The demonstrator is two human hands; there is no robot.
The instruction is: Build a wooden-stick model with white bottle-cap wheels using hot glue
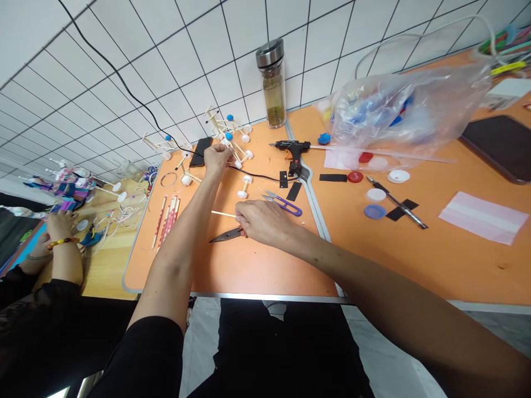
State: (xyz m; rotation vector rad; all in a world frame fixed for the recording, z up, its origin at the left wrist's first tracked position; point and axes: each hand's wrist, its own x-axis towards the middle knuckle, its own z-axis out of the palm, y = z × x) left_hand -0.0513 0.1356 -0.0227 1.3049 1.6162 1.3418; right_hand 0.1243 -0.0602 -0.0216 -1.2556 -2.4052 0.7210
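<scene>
My left hand [217, 160] reaches to the back of the orange table, fingers pinched at a small wooden-stick model [240, 148] with white wheels and blue balls. Part of the model is hidden behind the fingers. My right hand [265, 221] lies low over the table, closed on a thin wooden stick [223, 213] that points left. Under its fingers, a dark pointed cutting tool [226, 236] sticks out, its handles mostly covered. Purple-handled thread snips [286, 205] lie just beyond the right hand. A pair of white wheels on a short axle [244, 187] stands between the hands.
A black glue gun [292, 152] trails its cord across the table. Behind stand a glass bottle [274, 88] and a plastic bag [398, 116]. Patterned sticks [169, 220] lie left; bottle caps [375, 211] and a craft knife [396, 203] lie right. Another person's hands [60, 226] work at far left.
</scene>
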